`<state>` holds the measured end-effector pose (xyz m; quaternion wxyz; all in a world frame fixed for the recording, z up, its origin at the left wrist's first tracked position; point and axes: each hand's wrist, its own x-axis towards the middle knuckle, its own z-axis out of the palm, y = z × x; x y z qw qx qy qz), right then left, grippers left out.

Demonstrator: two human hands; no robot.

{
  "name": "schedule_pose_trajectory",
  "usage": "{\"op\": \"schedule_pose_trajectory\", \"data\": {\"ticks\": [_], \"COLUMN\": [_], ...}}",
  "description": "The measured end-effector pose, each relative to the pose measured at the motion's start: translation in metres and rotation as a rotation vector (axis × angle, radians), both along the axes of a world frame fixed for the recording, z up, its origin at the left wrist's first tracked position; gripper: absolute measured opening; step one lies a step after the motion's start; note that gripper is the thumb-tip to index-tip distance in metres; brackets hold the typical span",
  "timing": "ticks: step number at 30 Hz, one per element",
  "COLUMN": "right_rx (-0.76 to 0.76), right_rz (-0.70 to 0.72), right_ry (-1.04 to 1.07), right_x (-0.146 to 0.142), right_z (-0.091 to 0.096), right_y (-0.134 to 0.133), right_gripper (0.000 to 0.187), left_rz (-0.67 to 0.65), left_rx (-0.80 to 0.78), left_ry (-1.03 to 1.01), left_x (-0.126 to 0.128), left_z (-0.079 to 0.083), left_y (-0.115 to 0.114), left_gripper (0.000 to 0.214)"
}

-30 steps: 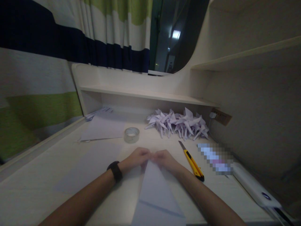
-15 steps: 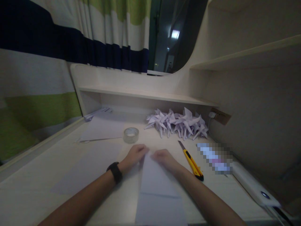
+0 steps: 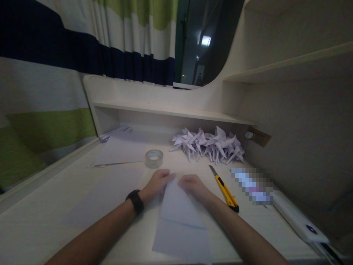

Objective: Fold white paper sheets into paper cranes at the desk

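Observation:
A white sheet of paper (image 3: 182, 221) with a crease across it lies in front of me, its near end at the table's front edge. My left hand (image 3: 158, 184) pinches its far left corner between thumb and fingers. At the far right corner, my right hand (image 3: 194, 186) is closed on the same sheet, fingers curled. A dark watch band (image 3: 135, 201) circles my left wrist. Just beyond my left hand stands a roll of clear tape (image 3: 153, 159). To the right of my right hand lies a yellow utility knife (image 3: 224, 189) with its blade out.
Several white paper pinwheels (image 3: 209, 145) are heaped at the back. A paper stack (image 3: 121, 147) and a loose sheet (image 3: 104, 198) lie at left. A pixelated object (image 3: 250, 186) and a white power strip (image 3: 298, 217) line the right wall. A low shelf (image 3: 171, 113) spans the back.
The near end of the creased sheet has swung a little to the left and back from the front edge. Both hands keep nearly the same place on its far end.

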<state>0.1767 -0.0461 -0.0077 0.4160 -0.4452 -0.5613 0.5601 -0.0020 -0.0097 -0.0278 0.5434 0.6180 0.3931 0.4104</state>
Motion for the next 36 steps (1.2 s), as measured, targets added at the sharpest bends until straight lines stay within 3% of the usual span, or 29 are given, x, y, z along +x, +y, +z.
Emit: {"op": "schedule_pose_trajectory", "data": {"ticks": [8, 15, 22, 26, 36], "right_rx": [-0.037, -0.009, -0.014, 0.043, 0.041], "right_rz": [-0.021, -0.022, 0.000, -0.020, -0.001], "right_ry": [0.047, -0.007, 0.019, -0.023, -0.033], "right_x": [-0.001, -0.002, 0.001, 0.003, 0.004], "right_z": [0.000, -0.002, -0.010, -0.012, -0.007], "right_y": [-0.002, -0.002, 0.003, 0.006, 0.006], "right_gripper": [0.017, 0.020, 0.027, 0.027, 0.022], "left_rz": [0.143, 0.099, 0.319, 0.363, 0.523], "left_rx": [-0.043, -0.039, -0.052, -0.048, 0.058], "left_ry": [-0.150, -0.056, -0.167, -0.196, -0.040], "left_x": [-0.003, -0.008, -0.019, -0.026, -0.035], "left_z": [0.019, 0.017, 0.033, 0.039, 0.038], "left_y": [-0.004, 0.000, 0.001, 0.005, 0.018], "left_gripper": [0.039, 0.043, 0.035, 0.035, 0.039]}}
